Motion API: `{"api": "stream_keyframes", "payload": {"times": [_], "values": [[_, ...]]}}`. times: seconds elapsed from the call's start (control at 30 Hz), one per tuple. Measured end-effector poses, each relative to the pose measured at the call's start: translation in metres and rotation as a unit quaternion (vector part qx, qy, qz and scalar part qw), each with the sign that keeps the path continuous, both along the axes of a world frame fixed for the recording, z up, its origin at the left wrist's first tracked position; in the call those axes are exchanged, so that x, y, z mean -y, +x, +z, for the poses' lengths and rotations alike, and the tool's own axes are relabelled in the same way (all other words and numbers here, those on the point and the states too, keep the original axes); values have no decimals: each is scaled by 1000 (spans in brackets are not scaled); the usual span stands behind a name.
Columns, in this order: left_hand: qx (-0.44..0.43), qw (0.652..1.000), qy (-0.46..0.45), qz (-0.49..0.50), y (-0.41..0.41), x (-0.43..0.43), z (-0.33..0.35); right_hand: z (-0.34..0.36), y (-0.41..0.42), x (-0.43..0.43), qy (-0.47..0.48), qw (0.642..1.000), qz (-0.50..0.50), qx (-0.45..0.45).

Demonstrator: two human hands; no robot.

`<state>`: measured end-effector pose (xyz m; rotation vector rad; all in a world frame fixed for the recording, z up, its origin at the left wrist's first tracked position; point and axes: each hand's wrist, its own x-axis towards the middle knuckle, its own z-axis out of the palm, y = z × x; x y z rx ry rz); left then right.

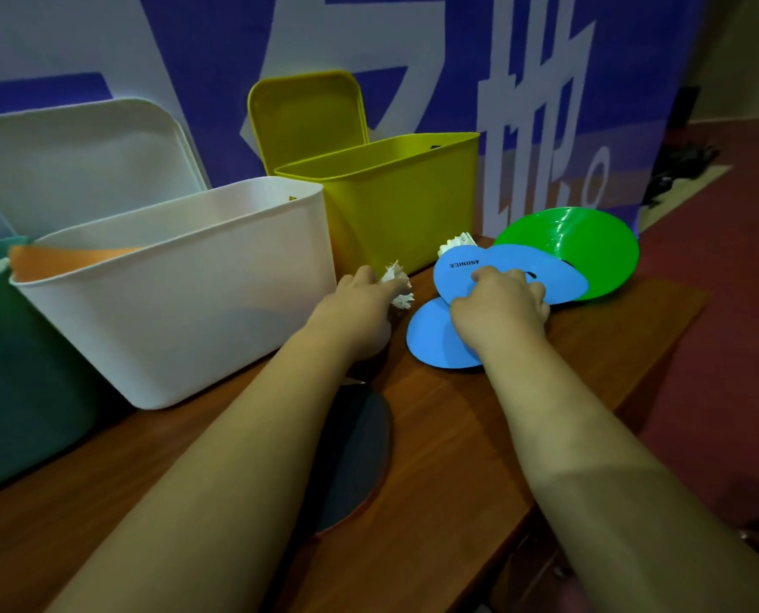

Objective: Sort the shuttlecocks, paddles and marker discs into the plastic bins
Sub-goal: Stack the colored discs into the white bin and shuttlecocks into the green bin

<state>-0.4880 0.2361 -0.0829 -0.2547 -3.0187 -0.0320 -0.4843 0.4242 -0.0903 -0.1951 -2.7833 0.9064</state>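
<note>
Left grip (360, 298): fingers curled round a white shuttlecock (399, 285), feathers pointing away from the person. It is just beside the near right corner of the white bin (192, 303).

Right grip (501, 303): fingers pinch the near edge of a blue disc (470, 267). The disc is tipped up off the bench (457, 457), over a second blue disc (431, 338) lying flat and in front of a green disc (581, 245). A second shuttlecock (457, 242) shows just behind the held disc.

Governing relation: all likely destinations lie to the left of both grips.
- The white bin holds an orange disc (68, 258), so it is probably the disc bin. It is left of the right grip, with the left forearm between them.
- The dark green bin (15, 369), at the far left, shows white feathery contents, probably shuttlecocks. The left grip is the nearer one.
- The yellow bin (404, 205) stands directly behind both grips; its contents are hidden.

Recommended order: move the left grip first to open a path for the disc.

A paddle (360, 444) lies flat under the left forearm, not yet sorted.
</note>
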Motion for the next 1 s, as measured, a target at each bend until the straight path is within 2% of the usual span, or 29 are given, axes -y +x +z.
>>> {"api": "stream_keyframes", "payload": {"times": [0.13,0.33,0.47,0.57,0.6,0.67,0.73,0.83,0.93,1.0], "values": [[-17,1000,6,8,2,2,-3,1,0,2,52,998,12,24],[-94,995,36,22,3,2,3,-3,-2,6,102,995,-3,18],[-112,992,50,3,7,2,9,-3,-4,8,86,996,-22,-1],[-140,989,49,-12,12,-7,18,-3,-4,6,45,997,-36,-52],[-119,991,57,-11,13,-11,22,-2,-2,5,27,995,-41,-82],[-21,997,74,7,17,-21,23,-2,1,3,-10,988,-49,-145],[52,997,58,21,23,-31,21,-2,3,2,-43,977,-46,-206],[59,995,72,27,30,-39,21,-4,1,1,-103,953,-16,-286],[96,979,173,51,28,-39,22,-2,3,2,-178,926,28,-333],[130,952,262,91,27,-36,21,2,7,4,-210,912,44,-351]]}}
